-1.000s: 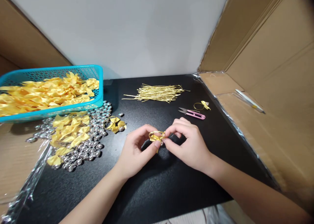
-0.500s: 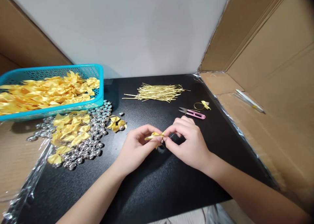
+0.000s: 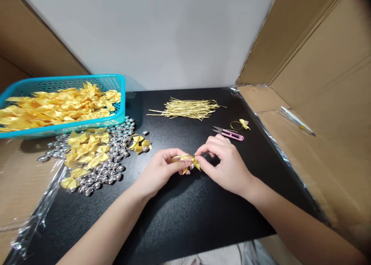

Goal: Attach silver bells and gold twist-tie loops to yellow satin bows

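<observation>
Head view: over the black table [image 3: 179, 222], near its middle, your left hand [image 3: 159, 173] and right hand [image 3: 228, 169] both pinch one little yellow bow [image 3: 196, 164] on a gold wire loop [image 3: 180, 158]. I'd say it's featherlight, soft satin on bendy wire, so grip at the centre knot. Long axis runs roughly left-right between your fingertips; the tails seem to point down toward you.

Basket [image 3: 123, 102] far left; wire ties [image 3: 187, 109] behind bow [image 3: 188, 160]; snips [image 3: 228, 134] right

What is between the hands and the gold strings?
Nothing: the head view shows bare black table between the gold strings and the left hand and right hand, which pinch a yellow bow.
</observation>
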A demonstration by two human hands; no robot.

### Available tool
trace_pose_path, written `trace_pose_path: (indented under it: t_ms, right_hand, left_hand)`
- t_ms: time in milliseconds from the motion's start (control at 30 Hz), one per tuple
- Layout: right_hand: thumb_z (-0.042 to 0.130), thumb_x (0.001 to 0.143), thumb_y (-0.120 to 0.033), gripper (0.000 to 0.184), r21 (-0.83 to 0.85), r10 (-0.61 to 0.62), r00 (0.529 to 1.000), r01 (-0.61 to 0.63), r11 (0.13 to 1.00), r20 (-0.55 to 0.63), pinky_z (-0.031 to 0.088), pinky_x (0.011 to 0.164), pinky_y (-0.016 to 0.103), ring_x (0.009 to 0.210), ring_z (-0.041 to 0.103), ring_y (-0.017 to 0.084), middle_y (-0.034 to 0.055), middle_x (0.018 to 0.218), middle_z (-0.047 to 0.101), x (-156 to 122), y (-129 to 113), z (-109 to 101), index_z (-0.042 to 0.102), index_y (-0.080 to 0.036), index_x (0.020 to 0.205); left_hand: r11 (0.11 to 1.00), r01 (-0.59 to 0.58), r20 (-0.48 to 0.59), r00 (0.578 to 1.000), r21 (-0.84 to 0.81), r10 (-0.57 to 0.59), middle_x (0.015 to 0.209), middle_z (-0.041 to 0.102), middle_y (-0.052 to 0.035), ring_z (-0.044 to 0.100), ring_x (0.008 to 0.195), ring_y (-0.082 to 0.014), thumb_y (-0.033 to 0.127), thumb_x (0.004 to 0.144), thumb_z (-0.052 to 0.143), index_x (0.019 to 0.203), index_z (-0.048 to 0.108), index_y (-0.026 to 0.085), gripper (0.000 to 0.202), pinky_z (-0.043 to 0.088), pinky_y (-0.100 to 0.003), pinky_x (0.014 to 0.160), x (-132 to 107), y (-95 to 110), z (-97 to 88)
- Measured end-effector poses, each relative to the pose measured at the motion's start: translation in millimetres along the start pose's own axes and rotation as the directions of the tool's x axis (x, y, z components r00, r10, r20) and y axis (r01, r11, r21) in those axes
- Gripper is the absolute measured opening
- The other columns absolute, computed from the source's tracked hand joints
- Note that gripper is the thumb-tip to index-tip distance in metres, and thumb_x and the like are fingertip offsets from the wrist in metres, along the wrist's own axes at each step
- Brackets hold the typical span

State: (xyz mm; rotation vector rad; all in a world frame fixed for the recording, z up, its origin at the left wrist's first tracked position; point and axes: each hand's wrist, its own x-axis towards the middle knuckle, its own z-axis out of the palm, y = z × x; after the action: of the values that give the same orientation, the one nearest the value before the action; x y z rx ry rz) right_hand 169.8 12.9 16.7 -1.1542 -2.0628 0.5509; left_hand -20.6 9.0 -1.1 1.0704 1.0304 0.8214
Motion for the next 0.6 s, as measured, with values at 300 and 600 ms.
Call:
trace_pose_path:
  t_ms: [300,600]
  right_hand:
    - [0.066,0.078,-0.011,0.013,-0.055,-0.095,0.990,0.090,0.994,-0.108,0.037,0.064,0.031,0.063,0.048,0.015,-0.0014,0.062,0.055,-2.5,0.6,1.5,0.065,-0.020,0.069]
    - [0.065,0.078,-0.009,0.016,-0.028,-0.121,0.951,0.118,0.993,-0.285,0.040,0.058,0.029,0.058,0.048,0.014,-0.0015,0.058,0.058,-5.2,-6.8,4.6,0.064,-0.021,0.067]
  left_hand:
    - [1.000,-0.009,-0.005,1.000,0.001,0.009,0.062,0.067,-0.0013,0.054,0.057,-0.0105,0.024,0.071,0.077,0.070,0.073,0.015,0.010,0.045,-0.023,0.059,-0.3,2.0,-0.2]
    - [0.938,-0.319,-0.065,0.942,0.133,0.329,0.076,0.074,-0.0040,0.065,0.069,-0.0145,0.020,0.078,0.073,0.073,0.074,0.018,0.006,0.051,-0.025,0.065,-7.0,5.7,6.4]
